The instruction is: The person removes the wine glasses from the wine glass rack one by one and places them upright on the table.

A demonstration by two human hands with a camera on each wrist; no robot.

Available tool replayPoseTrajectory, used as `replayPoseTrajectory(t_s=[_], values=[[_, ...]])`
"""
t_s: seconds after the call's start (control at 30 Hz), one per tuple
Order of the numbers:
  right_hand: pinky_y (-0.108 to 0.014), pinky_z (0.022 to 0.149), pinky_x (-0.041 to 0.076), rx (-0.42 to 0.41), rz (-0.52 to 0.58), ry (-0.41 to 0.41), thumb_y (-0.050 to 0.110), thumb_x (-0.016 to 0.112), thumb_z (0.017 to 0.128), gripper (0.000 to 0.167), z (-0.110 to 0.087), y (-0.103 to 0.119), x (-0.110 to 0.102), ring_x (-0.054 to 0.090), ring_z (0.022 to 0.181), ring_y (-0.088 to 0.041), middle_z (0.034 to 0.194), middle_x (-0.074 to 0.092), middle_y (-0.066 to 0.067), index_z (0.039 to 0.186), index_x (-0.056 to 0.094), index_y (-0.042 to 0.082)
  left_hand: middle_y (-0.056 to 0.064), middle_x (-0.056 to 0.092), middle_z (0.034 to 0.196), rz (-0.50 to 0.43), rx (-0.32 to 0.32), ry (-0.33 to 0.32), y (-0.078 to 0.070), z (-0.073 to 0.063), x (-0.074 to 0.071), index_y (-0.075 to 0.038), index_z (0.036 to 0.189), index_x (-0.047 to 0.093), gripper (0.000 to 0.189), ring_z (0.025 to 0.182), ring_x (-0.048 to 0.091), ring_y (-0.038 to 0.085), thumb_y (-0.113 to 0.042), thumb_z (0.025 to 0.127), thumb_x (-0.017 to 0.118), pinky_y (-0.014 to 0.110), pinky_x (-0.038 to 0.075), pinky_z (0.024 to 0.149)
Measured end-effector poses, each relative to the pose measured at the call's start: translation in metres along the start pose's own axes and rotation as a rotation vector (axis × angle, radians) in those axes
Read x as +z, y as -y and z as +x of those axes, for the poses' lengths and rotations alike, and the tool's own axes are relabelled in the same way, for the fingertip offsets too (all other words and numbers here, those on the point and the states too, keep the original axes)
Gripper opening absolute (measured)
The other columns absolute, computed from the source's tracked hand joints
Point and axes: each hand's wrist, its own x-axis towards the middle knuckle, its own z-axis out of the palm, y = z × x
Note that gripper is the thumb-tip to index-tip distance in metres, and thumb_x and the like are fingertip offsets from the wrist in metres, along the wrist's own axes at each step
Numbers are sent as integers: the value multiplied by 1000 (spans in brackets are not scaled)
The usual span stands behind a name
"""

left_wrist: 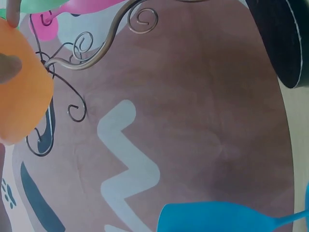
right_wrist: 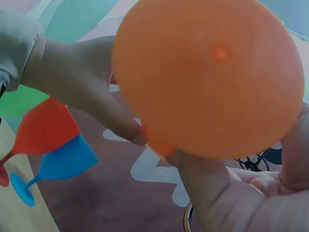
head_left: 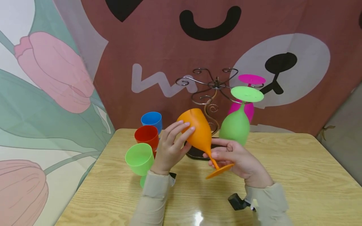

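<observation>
Orange goblet (head_left: 203,136) (smooth, round-bowled) — left hand (head_left: 172,147) grips bowl (head_left: 199,127), right hand (head_left: 238,158) pinches stem (head_left: 214,162).

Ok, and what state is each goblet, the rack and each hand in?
Orange goblet: tilted, mouth higher than base
Blue goblet: upright on the table
Red goblet: upright
Front green goblet: upright
Hanging green goblet: upside down
Pink goblet: upside down, hanging
Rack: standing, two goblets hanging
Left hand: gripping the orange goblet's bowl
Right hand: pinching that goblet's stem
</observation>
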Motion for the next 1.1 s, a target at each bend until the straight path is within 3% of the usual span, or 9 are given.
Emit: replayPoseTrajectory(t_s=[0.2,0.5,0.77,0.93,1.1], values=[[-35,81,61,35,-77,-24,3,63,99,71,1,0,1,75,86,-20,102,75,-10,149,17,-17,14,55,137,17,-23,3,0,0,2,-12,133,58,61,126,51,34,-11,79,87,39,48,107],[-35,82,61,68,-362,-103,4,69,94,52,3,-3,-1,73,93,-26,98,70,-12,132,41,-17,17,51,136,-47,-63,-23,0,-2,9,-18,130,59,49,124,52,35,-6,87,79,40,51,104],[-38,82,61,12,-498,-108,2,69,92,53,1,-3,-2,71,95,-31,103,70,-22,135,43,-15,21,46,139,-142,-150,-48,0,-6,18,-15,133,49,56,124,52,35,-2,85,74,44,53,101],[-36,83,61,-44,-520,-114,3,71,93,51,-11,6,-4,72,95,-26,105,72,-20,134,45,-13,19,47,142,-188,-260,32,-1,-10,24,-13,136,50,53,125,51,35,-5,88,73,46,51,100],[-38,80,62,-162,-593,-90,0,71,93,37,-25,14,-6,73,89,-29,97,74,-15,125,54,-6,16,47,142,-221,-453,180,-5,-20,36,-10,139,50,51,124,50,33,-9,92,71,47,49,104]])
